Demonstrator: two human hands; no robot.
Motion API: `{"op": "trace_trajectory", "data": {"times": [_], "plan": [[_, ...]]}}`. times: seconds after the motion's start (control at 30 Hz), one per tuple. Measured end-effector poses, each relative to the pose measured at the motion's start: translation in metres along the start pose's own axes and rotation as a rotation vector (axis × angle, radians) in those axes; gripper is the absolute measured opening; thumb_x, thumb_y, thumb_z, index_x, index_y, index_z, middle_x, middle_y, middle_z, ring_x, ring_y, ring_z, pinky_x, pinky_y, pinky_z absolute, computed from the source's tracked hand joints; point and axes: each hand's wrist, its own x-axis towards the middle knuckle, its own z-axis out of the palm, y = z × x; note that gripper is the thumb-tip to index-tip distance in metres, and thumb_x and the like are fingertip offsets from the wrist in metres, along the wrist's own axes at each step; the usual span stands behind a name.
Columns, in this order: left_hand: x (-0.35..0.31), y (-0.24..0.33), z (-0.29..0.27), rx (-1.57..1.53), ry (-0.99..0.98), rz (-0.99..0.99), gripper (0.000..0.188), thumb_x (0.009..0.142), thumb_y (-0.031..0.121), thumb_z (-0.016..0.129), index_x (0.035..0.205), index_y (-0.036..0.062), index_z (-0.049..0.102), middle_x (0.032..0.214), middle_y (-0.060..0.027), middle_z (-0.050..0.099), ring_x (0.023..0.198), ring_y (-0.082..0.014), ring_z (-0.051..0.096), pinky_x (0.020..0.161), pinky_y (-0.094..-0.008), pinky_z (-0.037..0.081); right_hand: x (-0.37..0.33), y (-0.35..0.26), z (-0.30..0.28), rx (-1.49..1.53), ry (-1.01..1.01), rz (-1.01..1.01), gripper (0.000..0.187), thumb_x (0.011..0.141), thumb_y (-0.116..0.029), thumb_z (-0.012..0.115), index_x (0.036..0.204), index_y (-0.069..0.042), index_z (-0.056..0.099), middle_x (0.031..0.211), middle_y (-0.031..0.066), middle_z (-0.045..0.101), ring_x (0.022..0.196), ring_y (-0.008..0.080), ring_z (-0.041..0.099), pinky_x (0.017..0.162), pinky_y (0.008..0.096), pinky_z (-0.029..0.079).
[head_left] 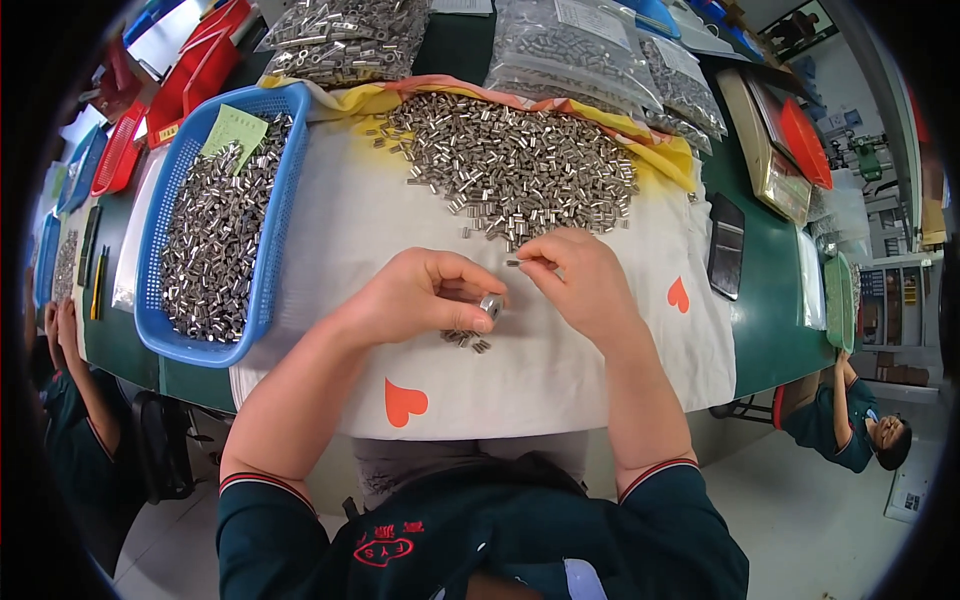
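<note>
Green table (pixel 770 330), covered mid-section by a white cloth (pixel 560 370) with orange hearts and a yellow edge at the far side. On the cloth, far centre, a big loose pile of small metal sleeves (pixel 510 165), uncontained. Left of it, a blue plastic basket (pixel 275 240) filled most of the way with the same metal sleeves, a green paper slip (pixel 235 128) lying on top at its far end. Beyond the cloth, clear plastic bags (pixel 580 50) packed with more sleeves, several stacked side by side. Red trays (pixel 195 70) far left, contents unclear. Dark flat device (pixel 725 245) right of the cloth.

Left hand (pixel 425 295) curled closed, gripping a small round metal gauge (pixel 491 305) between thumb and fingers. Right hand (pixel 575 275) pinched shut on a single sleeve (pixel 513 263), held just above the gauge, near the pile's front edge. A few loose sleeves (pixel 465 340) lie on the cloth under the left hand.
</note>
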Motion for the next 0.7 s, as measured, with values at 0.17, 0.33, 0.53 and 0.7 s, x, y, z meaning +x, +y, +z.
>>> {"op": "trace_trajectory", "data": {"times": [0.17,0.33,0.53,0.7], "plan": [[0.004,-0.003,-0.001,-0.098,0.072,0.077,0.029,0.074,0.001,0.066,0.102,-0.0012,0.058,0.09,-0.0043,0.061,0.081,-0.008,0.057,0.073,-0.0214,0.047,-0.001,0.002,0.018,-0.347,0.108,-0.246,0.008,0.069,-0.007,0.061,0.077,-0.005,0.062,0.072,0.0069,0.059,0.071,0.0256,0.055,0.064,0.0351,0.044],[0.007,-0.004,0.001,-0.16,0.196,0.114,0.03,0.075,0.0,0.065,0.104,-0.0013,0.056,0.091,-0.005,0.061,0.082,-0.008,0.057,0.073,-0.0208,0.047,-0.005,-0.016,0.008,0.107,0.121,-0.066,0.009,0.068,-0.003,0.062,0.077,-0.005,0.061,0.073,0.0052,0.059,0.07,0.0224,0.056,0.063,0.0316,0.045],[0.008,-0.008,0.0,-0.123,0.178,0.133,0.032,0.074,0.002,0.066,0.104,-0.002,0.056,0.088,-0.0037,0.06,0.079,-0.0074,0.057,0.071,-0.02,0.047,-0.004,-0.015,0.016,0.233,0.155,-0.197,0.01,0.068,0.0,0.062,0.077,-0.005,0.059,0.073,0.005,0.059,0.068,0.0205,0.056,0.06,0.0283,0.045],[0.008,-0.011,0.004,0.023,0.3,0.119,0.033,0.073,0.004,0.068,0.103,-0.0029,0.058,0.084,-0.0032,0.061,0.077,-0.0072,0.057,0.07,-0.0196,0.047,-0.005,-0.022,0.024,-0.064,0.284,-0.392,0.012,0.064,0.001,0.062,0.072,-0.005,0.056,0.07,0.0056,0.057,0.066,0.0224,0.054,0.058,0.0311,0.045]]}}
